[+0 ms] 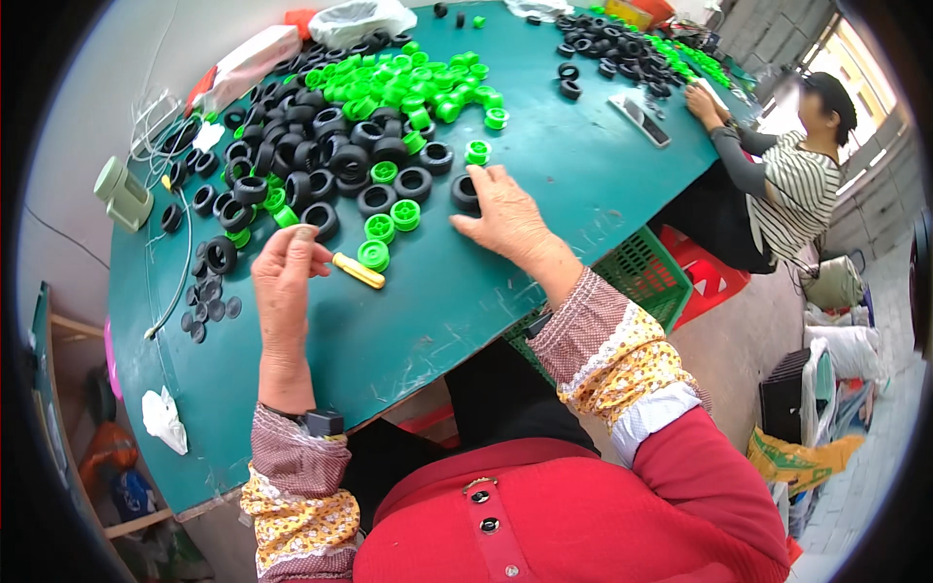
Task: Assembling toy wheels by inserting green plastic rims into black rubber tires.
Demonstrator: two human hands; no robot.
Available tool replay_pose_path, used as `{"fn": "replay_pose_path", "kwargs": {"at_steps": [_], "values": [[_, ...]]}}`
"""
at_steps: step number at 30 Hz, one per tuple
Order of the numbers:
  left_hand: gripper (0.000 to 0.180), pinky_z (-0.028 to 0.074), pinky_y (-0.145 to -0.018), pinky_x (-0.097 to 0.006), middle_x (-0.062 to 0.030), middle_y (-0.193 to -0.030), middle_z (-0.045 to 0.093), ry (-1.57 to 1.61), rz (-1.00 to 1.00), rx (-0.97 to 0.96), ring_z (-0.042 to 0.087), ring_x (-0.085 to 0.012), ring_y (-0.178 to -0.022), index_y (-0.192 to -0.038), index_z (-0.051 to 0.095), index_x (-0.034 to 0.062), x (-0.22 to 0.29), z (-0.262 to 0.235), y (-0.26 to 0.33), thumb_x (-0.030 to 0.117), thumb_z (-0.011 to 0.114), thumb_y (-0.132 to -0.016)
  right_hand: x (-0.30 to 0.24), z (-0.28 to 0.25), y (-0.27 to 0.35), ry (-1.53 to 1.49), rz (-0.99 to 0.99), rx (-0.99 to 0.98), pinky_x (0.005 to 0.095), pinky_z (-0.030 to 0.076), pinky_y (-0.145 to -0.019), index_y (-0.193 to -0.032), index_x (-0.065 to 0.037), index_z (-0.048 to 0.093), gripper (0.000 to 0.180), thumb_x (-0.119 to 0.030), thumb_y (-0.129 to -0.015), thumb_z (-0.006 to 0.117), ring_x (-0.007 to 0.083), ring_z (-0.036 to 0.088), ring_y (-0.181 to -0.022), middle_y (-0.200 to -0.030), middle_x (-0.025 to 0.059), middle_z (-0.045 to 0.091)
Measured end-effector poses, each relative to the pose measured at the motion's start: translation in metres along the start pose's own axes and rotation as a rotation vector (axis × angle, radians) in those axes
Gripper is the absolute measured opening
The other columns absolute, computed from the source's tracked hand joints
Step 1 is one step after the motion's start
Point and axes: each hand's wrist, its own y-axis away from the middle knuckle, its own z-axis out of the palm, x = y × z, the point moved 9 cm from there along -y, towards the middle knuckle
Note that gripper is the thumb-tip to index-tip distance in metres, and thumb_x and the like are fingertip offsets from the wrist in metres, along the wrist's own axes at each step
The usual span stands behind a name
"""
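My left hand is above the table with thumb and forefinger pinched together; whatever they hold, if anything, is too small to make out. Beside its fingers lies a yellow tool handle, with no blade visible. My right hand reaches over a black toy tyre, thumb and fingers apart around its near right side; whether they touch it I cannot tell. A green wheel hub sits just beyond those fingertips. Between my hands are more green hubs, some set inside black tyres.
A big heap of loose tyres and green hubs covers the far left of the table. Flat black discs, a cable and a pale green container lie leftward. A co-worker sits at right, near a phone. Below is a green crate.
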Motion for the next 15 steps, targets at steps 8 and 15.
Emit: {"fn": "replay_pose_path", "kwargs": {"at_steps": [8,15], "values": [[0.022,0.044,-0.057,-0.021,-0.0046,-0.073,0.058,0.018,-0.082,-0.138,0.055,-0.0092,-0.064,-0.092,0.056,-0.0027,-0.008,0.031,0.004,0.018,0.055,-0.085,0.019,0.002,-0.02,-0.426,0.075,0.064,0.0374,0.046,-0.073,-0.095,-0.002,0.053,0.043,-0.025,-0.062,0.069,0.0298,0.056,-0.083,-0.089,0.014,0.053],[0.037,0.047,-0.076,-0.031,-0.0106,-0.097,0.058,0.701,-0.178,0.068,0.057,-0.0197,-0.091,-0.111,0.046,-0.0016,-0.015,-0.007,0.006,0.029,0.04,-0.091,-0.173,-0.007,-0.02,-0.631,-0.504,0.119,0.0334,0.046,-0.075,-0.104,-0.002,0.049,0.055,-0.022,-0.06,0.074,0.0307,0.054,-0.084,-0.096,0.0169,0.053]]}}
